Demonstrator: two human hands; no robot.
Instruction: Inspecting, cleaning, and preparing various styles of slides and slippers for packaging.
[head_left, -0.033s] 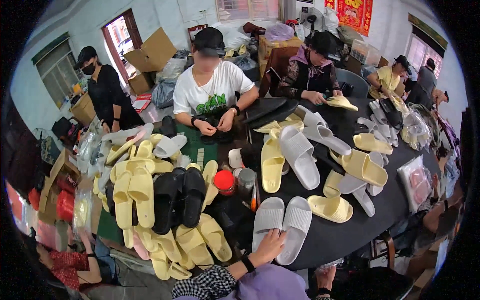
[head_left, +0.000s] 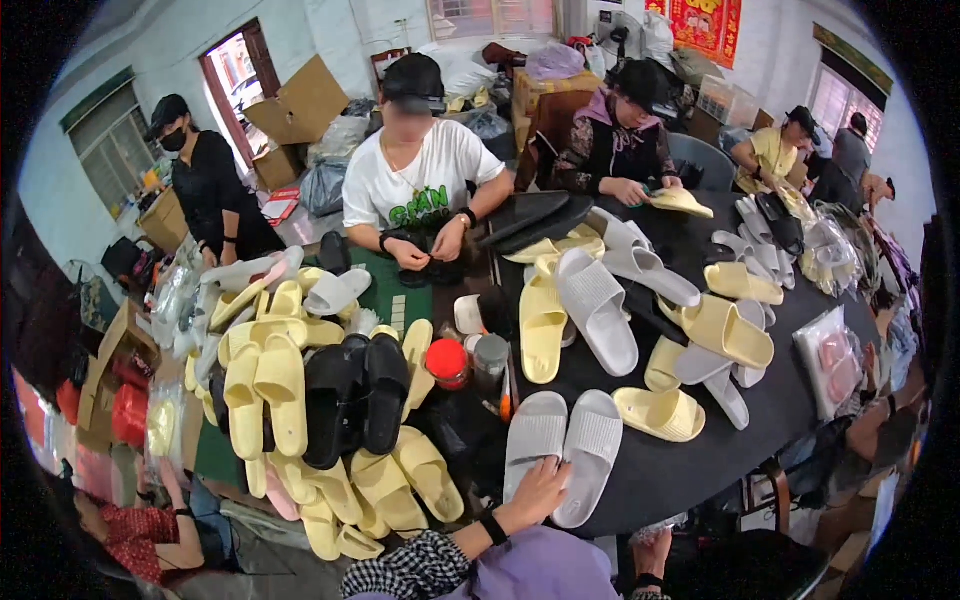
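Observation:
A pair of grey slippers lies side by side at the table's near edge, toes away from me. My left hand, in a checked sleeve with a black wristband, closes on the left one at its strap opening. Its fingertips are partly hidden inside. My right hand is low at the table edge, beside a bit of clear plastic; its fingers are too hidden to read. Right of the pair sits a yellow slipper.
Yellow slippers and black slippers are heaped on the left. A red-lidded jar and a grey-lidded jar stand mid-table. More slippers spread to the right, near a plastic-wrapped pack. Several people work around the table.

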